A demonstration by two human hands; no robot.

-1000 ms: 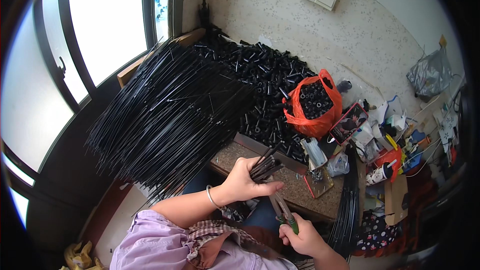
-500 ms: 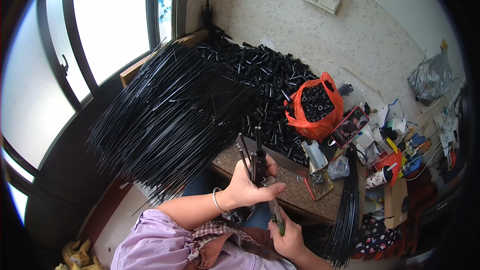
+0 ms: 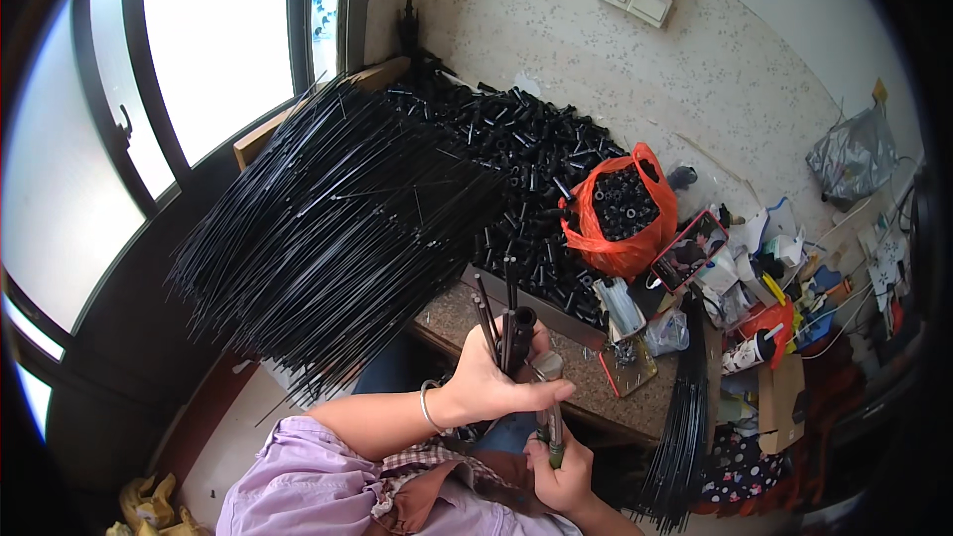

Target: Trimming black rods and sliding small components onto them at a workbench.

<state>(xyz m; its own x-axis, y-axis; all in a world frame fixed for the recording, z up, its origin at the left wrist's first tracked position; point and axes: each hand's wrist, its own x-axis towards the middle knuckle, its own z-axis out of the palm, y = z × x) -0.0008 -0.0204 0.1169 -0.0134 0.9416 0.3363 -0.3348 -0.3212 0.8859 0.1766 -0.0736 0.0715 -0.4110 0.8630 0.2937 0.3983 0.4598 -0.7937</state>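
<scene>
My left hand is closed around several thin black rods and a short black tube, whose open end faces up. Below and to the right, my right hand grips a hammer with a metal head and shaft and some green at its handle. The hammer's head is beside the tube, close to my left thumb; whether they touch I cannot tell. Beyond my left arm, a large bundle of long black rods spreads over the table's left side. The lower ends of the held pieces are hidden by my fingers.
Short black tubes are heaped at the back of the table, behind a low board. A red plastic bag holds more tubes. A phone, clutter and another rod bundle lie right. Windows stand left.
The hammer has turned more upright, and its head has shifted slightly right of the tube. My right hand has moved a little left. Both hands keep their hold.
</scene>
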